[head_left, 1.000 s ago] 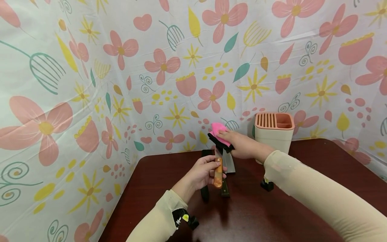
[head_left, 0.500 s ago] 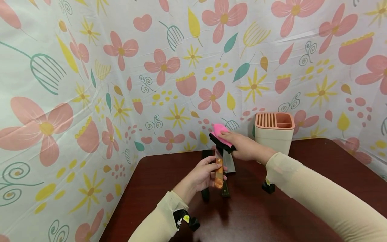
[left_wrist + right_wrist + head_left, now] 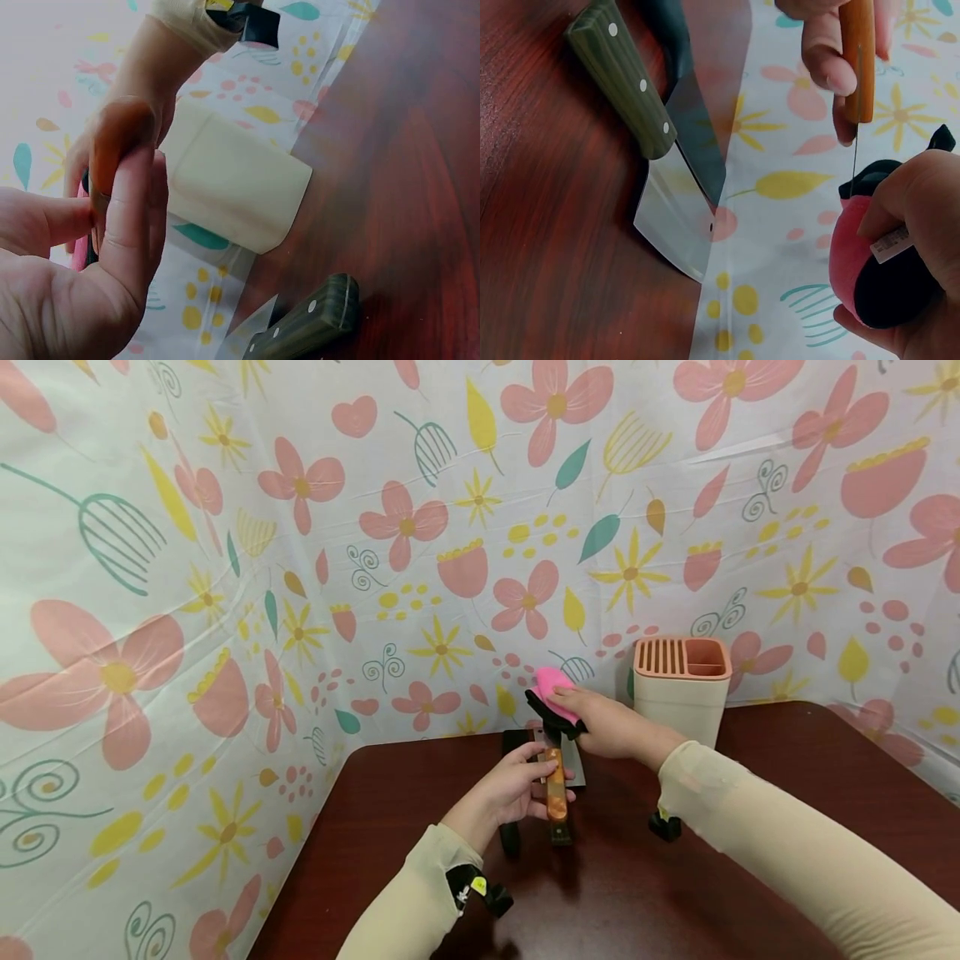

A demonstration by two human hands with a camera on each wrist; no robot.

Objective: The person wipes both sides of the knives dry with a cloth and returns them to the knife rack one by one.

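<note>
My left hand [image 3: 517, 789] pinches the amber-brown handle [image 3: 557, 793] of a knife between thumb and fingers. In the right wrist view its thin blade [image 3: 856, 161] points away from the handle, edge-on, and runs into a folded pink and black cloth [image 3: 847, 240]. My right hand [image 3: 603, 717] grips that cloth around the blade; the blade's far end is hidden inside it. Under the hands lies a cleaver with a dark green riveted handle [image 3: 622, 79] and a broad shiny blade [image 3: 671, 214]. Beside it is a black-handled knife [image 3: 510, 840] with a dark blade.
A cream knife block [image 3: 678, 706] with a slotted orange top stands at the back right of the dark red table [image 3: 660, 893]. Flower-patterned cloth [image 3: 420, 602] hangs close behind the table and along its left side.
My left hand and the knife have shifted a little to the right, so the handle now overlaps the cleaver's handle. The cloth in my right hand has moved slightly right too.
</note>
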